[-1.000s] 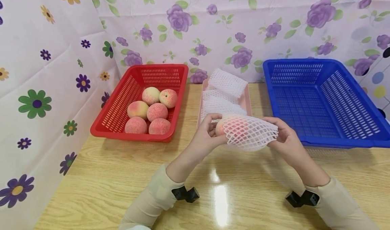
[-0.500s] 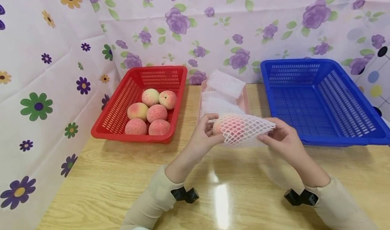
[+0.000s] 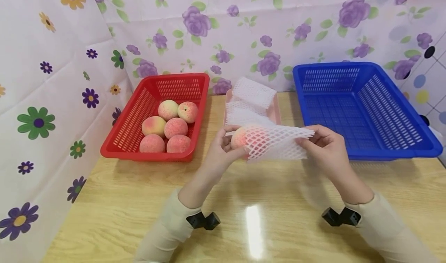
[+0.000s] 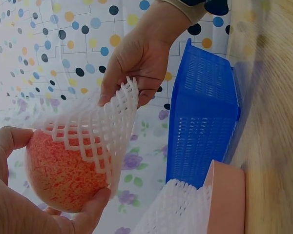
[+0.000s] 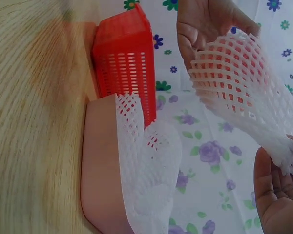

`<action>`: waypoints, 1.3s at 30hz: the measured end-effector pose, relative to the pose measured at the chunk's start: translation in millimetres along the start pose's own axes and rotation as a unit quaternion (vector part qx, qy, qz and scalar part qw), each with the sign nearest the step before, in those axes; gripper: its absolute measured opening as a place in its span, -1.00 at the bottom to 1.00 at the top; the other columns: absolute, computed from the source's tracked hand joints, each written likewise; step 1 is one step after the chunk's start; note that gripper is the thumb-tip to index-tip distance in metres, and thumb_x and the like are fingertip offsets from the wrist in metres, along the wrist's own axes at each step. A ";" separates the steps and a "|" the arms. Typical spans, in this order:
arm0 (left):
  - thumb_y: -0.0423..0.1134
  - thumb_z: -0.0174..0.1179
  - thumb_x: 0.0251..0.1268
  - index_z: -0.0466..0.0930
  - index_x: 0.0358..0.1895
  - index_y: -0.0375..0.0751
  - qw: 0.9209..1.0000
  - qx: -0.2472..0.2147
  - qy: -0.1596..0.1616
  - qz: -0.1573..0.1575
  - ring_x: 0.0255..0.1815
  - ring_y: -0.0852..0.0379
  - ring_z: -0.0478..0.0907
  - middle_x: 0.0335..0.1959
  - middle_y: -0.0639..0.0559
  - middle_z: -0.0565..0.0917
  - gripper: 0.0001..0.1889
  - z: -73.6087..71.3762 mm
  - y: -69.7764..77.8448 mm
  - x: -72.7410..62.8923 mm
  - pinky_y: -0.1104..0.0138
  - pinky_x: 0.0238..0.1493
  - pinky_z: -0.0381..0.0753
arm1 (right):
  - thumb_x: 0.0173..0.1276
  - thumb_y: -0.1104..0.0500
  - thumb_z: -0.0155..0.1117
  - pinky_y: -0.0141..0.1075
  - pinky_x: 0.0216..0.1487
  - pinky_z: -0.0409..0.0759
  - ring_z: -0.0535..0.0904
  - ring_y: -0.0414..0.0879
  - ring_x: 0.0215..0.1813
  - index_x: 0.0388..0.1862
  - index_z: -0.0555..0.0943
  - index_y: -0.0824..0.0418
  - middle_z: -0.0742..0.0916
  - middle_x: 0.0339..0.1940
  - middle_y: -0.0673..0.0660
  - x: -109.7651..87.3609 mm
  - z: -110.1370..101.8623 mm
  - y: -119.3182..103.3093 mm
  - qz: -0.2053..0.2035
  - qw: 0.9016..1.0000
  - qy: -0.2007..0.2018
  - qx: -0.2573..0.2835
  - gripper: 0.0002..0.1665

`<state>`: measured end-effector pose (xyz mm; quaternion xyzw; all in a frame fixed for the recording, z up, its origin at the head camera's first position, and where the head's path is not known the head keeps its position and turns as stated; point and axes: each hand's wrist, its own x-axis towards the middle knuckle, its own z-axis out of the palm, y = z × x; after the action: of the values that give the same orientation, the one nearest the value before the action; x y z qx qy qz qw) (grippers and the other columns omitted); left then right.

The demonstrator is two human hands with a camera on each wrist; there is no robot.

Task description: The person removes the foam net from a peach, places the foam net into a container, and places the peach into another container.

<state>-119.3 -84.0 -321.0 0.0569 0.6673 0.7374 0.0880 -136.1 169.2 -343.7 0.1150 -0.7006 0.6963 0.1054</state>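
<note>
We cup the peach [image 3: 239, 138] in our left hand [image 3: 218, 151] above the desk [image 3: 104, 201]; our right hand [image 3: 325, 148] pinches the net [image 3: 275, 142], stretched half over the fruit, keeping its mouth open.

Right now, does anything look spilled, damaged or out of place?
Nothing stands out. The peach sits half inside the net held between both hands; the spare nets overhang their pink tray a little.

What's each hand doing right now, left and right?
Left hand: holds the peach, fingers curled round it.
Right hand: pinches the far end of the white foam net.
</note>
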 end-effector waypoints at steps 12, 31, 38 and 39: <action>-0.41 0.31 0.09 0.26 0.22 -0.19 0.989 0.088 0.087 0.086 0.05 0.01 0.47 0.11 -0.16 0.46 -0.39 -22.9 27.1 2.6 0.26 0.11 0.54 | 0.17 0.41 0.34 -0.50 -0.63 0.36 0.54 -0.34 -0.48 -0.30 0.67 0.10 0.68 -0.49 -0.10 11.6 2.6 -9.9 0.006 0.999 -0.033 0.004 -0.78; -0.34 0.33 0.09 0.23 0.20 -0.09 0.959 0.106 0.208 0.164 0.11 0.08 0.46 0.13 -0.08 0.41 -0.39 -68.2 69.6 17.1 0.20 0.12 0.58 | 0.18 0.39 0.34 -0.55 -0.43 0.57 0.61 -0.32 -0.43 -0.32 0.64 0.16 0.74 -0.44 -0.08 31.7 14.7 -21.2 0.008 0.999 -0.037 0.038 -0.84; -0.32 0.33 0.10 0.25 0.17 -0.08 0.948 0.084 0.238 0.193 0.11 0.08 0.45 0.08 -0.06 0.42 -0.42 -78.7 77.0 27.4 0.23 0.16 0.52 | 0.18 0.37 0.35 -0.54 -0.43 0.58 0.61 -0.32 -0.43 -0.31 0.65 0.14 0.72 -0.45 -0.06 36.5 15.9 -17.1 0.013 0.999 -0.028 0.035 -0.84; -0.32 0.33 0.09 0.25 0.17 -0.09 0.946 0.081 0.241 0.201 0.10 0.07 0.45 0.07 -0.06 0.42 -0.42 -80.9 79.1 30.0 0.23 0.14 0.53 | 0.18 0.37 0.35 -0.55 -0.43 0.58 0.61 -0.32 -0.43 -0.31 0.65 0.14 0.72 -0.45 -0.06 37.5 15.6 -16.7 0.014 0.999 -0.027 0.035 -0.84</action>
<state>-169.2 -164.0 -251.7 0.0176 0.7003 0.6753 -0.2307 -166.4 152.9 -316.4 0.1277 -0.6800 0.7184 0.0723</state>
